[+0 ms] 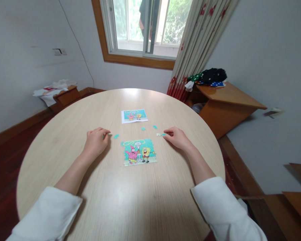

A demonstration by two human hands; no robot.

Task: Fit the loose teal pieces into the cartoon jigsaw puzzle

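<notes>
A partly joined jigsaw puzzle (139, 152) with cartoon figures lies flat on the round table, its outer edges uneven. To its upper left, my left hand (96, 139) has thumb and fingers pinched on a small puzzle piece (109, 134). On the other side, my right hand (177, 136) rests low with its fingertips closed on a pale and turquoise puzzle piece (160, 134). One loose turquoise piece (116, 136) is just right of my left hand. Two more, a middle piece (143, 129) and a right piece (155, 127), lie above the puzzle.
A printed reference picture (135, 115) lies beyond the loose pieces on the round wooden table (130, 201). Past the table stand a wooden cabinet (230, 97) with cloths on top, a patterned curtain (198, 40) and a small stand with papers (65, 95).
</notes>
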